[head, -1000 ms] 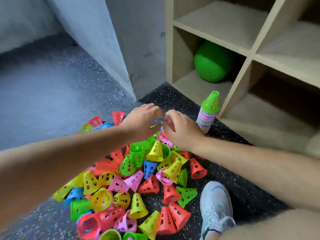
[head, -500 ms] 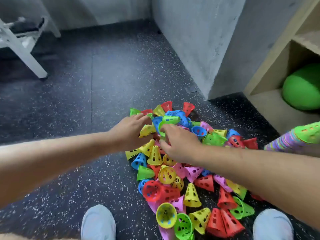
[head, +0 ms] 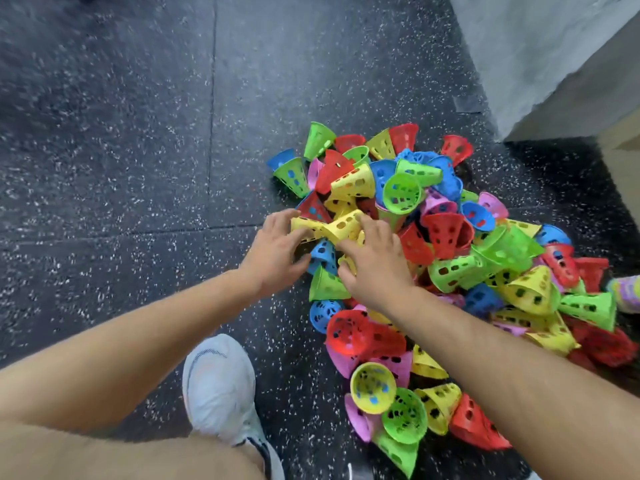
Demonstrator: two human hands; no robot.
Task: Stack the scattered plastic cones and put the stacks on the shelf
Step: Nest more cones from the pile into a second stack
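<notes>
A pile of perforated plastic cones (head: 446, 237) in red, yellow, green, blue and pink lies scattered on the dark speckled floor. My left hand (head: 277, 252) grips a yellow cone (head: 304, 227) lying on its side at the pile's near-left edge. My right hand (head: 374, 261) holds a second yellow cone (head: 346, 225) whose narrow end meets the first one. A stack of cones (head: 627, 294) shows only as a striped sliver at the right edge. The shelf is almost out of view, only a corner (head: 623, 157) showing at the right.
A grey concrete wall corner (head: 540, 57) stands at the upper right. My grey shoe (head: 221, 389) rests on the floor below my hands, left of the pile. Bare speckled floor (head: 121, 150) stretches to the left.
The view has swung left and down, off the shelf and the green ball. Both hands moved from the pile's far side to its near-left edge and now hold two yellow cones.
</notes>
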